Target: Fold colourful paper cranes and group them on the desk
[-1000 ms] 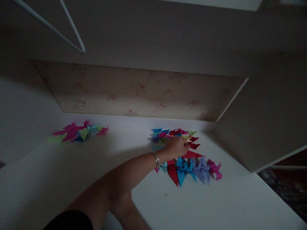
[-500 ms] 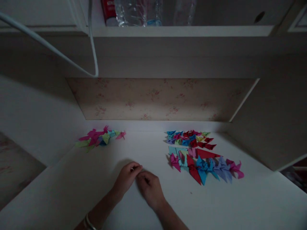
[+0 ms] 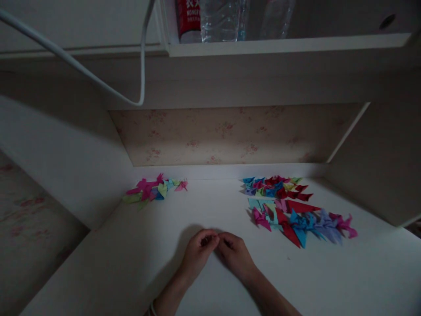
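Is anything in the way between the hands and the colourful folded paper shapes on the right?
Nothing visible blocks the right hand from the nearest one, a magenta folded paper shape. The right hand sits partly between that shape and the left hand. A tiny dark speck lies off to the side.

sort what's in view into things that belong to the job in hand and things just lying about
Likely part of it:
- left hand
- right hand
- right-side folded paper
- left-side folded paper

Seemingly just there:
- clear bottles
- red container
- white cord or rod
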`<state>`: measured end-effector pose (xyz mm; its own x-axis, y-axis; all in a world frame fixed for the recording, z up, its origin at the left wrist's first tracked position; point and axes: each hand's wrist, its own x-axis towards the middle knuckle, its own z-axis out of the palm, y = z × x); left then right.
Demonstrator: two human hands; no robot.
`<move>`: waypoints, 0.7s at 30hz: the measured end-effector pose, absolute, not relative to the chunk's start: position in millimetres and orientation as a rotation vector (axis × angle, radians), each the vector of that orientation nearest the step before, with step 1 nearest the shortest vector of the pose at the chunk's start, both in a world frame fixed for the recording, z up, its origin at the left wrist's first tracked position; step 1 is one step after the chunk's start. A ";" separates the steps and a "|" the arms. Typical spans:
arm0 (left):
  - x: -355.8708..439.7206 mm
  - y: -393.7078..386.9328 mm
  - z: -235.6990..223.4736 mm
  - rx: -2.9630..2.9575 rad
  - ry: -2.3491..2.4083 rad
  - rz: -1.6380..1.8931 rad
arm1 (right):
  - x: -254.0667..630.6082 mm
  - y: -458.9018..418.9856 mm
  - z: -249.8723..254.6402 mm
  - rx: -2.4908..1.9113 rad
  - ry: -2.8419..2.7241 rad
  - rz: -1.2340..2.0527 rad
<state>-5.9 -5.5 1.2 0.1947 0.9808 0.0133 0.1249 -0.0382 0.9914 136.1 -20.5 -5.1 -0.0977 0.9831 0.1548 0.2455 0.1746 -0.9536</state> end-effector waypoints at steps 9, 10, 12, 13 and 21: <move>-10.3 -5.1 3.5 1.417 1.064 0.974 | 135.9 -21.8 -5.4 -1.242 -1.597 1.035; -11.0 -4.8 3.5 1.414 1.054 0.965 | 135.9 -21.8 -6.2 -1.246 -1.596 1.030; -12.2 -4.2 3.3 1.406 1.037 0.945 | 135.9 -21.7 -7.6 -1.257 -1.599 1.026; -12.7 -3.9 3.2 1.400 1.032 0.936 | 135.9 -21.8 -8.1 -1.261 -1.600 1.022; -12.9 -0.2 6.3 1.256 0.964 0.920 | 135.4 -17.7 -12.8 -1.249 -1.467 1.135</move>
<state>-12.9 -0.2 6.3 0.3341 0.9395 -0.0758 -0.0310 0.0913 0.9953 135.4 -17.7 -12.8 -0.1125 0.9920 0.0575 0.1934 0.0786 -0.9780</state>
